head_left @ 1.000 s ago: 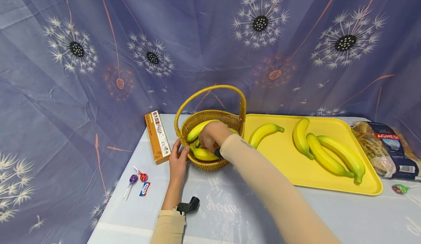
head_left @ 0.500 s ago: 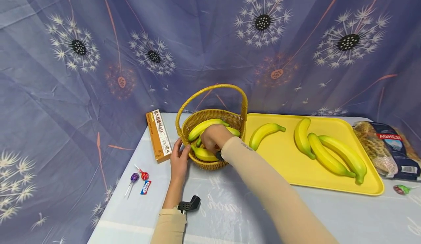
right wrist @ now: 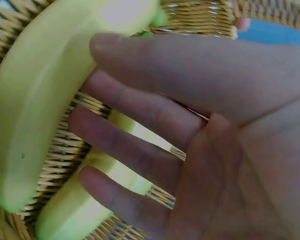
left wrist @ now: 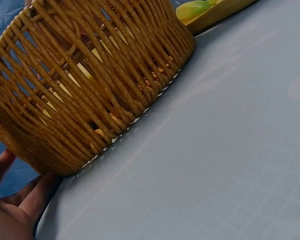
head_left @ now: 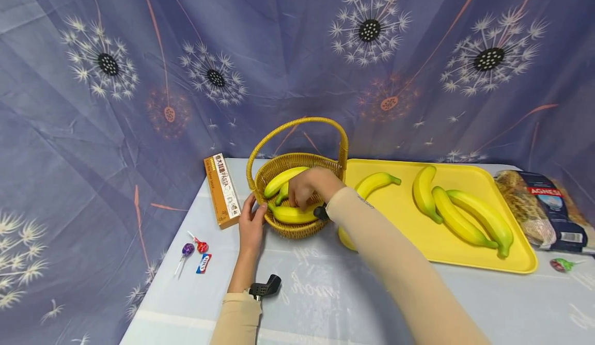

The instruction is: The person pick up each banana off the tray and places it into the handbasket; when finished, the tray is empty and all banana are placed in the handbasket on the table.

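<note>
Yellow plastic bananas (head_left: 290, 214) sit in the woven wicker basket (head_left: 297, 229); right hand (head_left: 309, 186) hovers over them, fingers loosely spread, while left hand (head_left: 251, 226) rests flat against its side.

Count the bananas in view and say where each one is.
7. Three lie in the basket. Four lie on the tray. The right hand may hide more.
</note>
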`<action>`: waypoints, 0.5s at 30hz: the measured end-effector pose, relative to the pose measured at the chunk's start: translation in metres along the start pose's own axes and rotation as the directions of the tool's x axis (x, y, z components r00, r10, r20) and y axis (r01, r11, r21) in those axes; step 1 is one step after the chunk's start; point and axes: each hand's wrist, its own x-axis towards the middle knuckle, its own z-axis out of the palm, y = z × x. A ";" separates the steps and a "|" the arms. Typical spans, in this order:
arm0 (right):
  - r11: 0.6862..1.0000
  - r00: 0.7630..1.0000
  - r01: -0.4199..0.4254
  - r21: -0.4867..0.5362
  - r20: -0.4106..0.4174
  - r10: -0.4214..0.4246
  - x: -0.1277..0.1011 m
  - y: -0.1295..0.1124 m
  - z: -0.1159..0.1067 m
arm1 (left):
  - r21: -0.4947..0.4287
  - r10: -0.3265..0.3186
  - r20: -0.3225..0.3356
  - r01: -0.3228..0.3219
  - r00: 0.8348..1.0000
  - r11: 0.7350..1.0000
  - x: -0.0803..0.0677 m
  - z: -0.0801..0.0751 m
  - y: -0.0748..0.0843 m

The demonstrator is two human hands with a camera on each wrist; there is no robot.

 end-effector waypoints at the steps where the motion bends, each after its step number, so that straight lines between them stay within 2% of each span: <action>1: 1.000 1.000 0.015 0.002 0.012 -0.015 0.001 0.000 0.001 | 0.006 0.003 -0.005 -0.003 1.000 1.000 0.000 0.000 -0.002; 4: 1.000 1.000 0.017 0.018 0.021 -0.017 0.005 -0.001 0.007 | 0.023 0.011 -0.014 -0.010 1.000 1.000 0.000 -0.001 -0.005; 9: 0.999 0.998 -0.047 0.013 -0.031 0.048 0.006 -0.003 0.014 | 0.006 0.000 -0.018 0.000 1.000 1.000 -0.001 -0.002 -0.004; 12: 0.996 0.996 -0.079 -0.041 -0.047 0.077 0.002 -0.003 0.017 | -0.003 -0.015 -0.007 0.015 1.000 1.000 0.000 -0.003 -0.001; 15: 0.982 0.990 -0.132 -0.132 -0.069 0.124 -0.006 -0.003 0.017 | 0.010 -0.011 0.011 0.011 1.000 1.000 -0.005 -0.001 0.014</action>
